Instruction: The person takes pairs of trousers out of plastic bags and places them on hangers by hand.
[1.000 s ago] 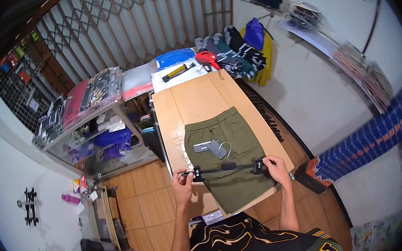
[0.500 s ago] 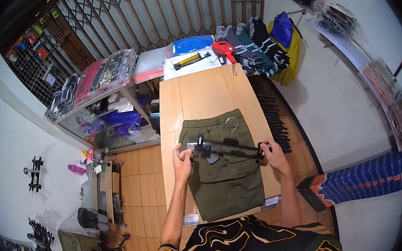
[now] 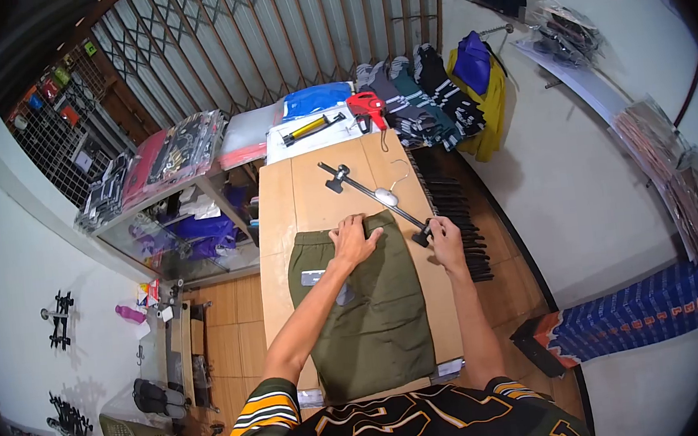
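Observation:
Olive-green shorts (image 3: 372, 325) lie flat on the cardboard-topped table, with the elastic waistband at the far end. My left hand (image 3: 355, 243) rests on the shorts at the waistband, thumb spread away from the fingers. A black clip hanger (image 3: 369, 189) with a metal hook slants across the table beyond the shorts. Its near right clip is pinched in my right hand (image 3: 445, 241); the other clip points up and left. A white label (image 3: 313, 278) and a grey tag (image 3: 345, 294) lie on the shorts, partly covered by my left forearm.
A yellow hand pump (image 3: 307, 129) and a red tagging-gun-like tool (image 3: 367, 111) lie past the table's far edge. Bagged garments (image 3: 182, 146) top the glass cabinet at left. Black hangers (image 3: 458, 216) line the table's right side. Folded socks-like garments (image 3: 417, 98) hang behind.
The hanger has gone from over the shorts to beyond the waistband. My left hand has left the hanger and label area and now lies on the waistband; my right hand keeps its clip.

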The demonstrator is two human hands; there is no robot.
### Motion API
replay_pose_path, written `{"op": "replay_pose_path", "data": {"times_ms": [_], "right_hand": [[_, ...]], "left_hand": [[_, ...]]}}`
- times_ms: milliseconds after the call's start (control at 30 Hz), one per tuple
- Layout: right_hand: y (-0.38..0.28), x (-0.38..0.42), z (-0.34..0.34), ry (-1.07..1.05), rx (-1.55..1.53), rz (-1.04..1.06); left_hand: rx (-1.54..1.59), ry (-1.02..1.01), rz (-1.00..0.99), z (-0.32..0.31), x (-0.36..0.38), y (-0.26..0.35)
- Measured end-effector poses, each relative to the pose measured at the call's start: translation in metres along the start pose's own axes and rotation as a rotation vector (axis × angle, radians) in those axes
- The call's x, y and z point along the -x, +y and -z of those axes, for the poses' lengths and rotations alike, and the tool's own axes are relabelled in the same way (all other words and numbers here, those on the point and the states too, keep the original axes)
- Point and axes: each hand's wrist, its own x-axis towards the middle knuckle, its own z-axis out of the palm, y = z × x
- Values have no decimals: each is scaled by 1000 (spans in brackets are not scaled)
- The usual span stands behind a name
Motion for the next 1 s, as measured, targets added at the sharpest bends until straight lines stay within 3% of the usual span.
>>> {"op": "replay_pose_path", "data": {"times_ms": [167, 233, 333, 500, 667, 1000], "right_hand": [[-10, -10, -1, -102, -59, -104], [-9, -14, -3, -100, -43, -36], [-4, -26, -11, -85, -37, -9], [13, -57, -38, -97, -113, 66], [21, -84, -72, -157, -258, 47], [51, -108, -101, -304, -320, -135]], "left_hand": [[-112, -260, 118, 6, -30, 15], [-111, -318, 147, 6, -30, 16], [-107, -194, 122, -8, -22, 14], [-141, 314, -86, -29, 8, 19], [-64, 439, -103, -32, 18, 24], [5, 454, -75, -37, 20, 20]]}}
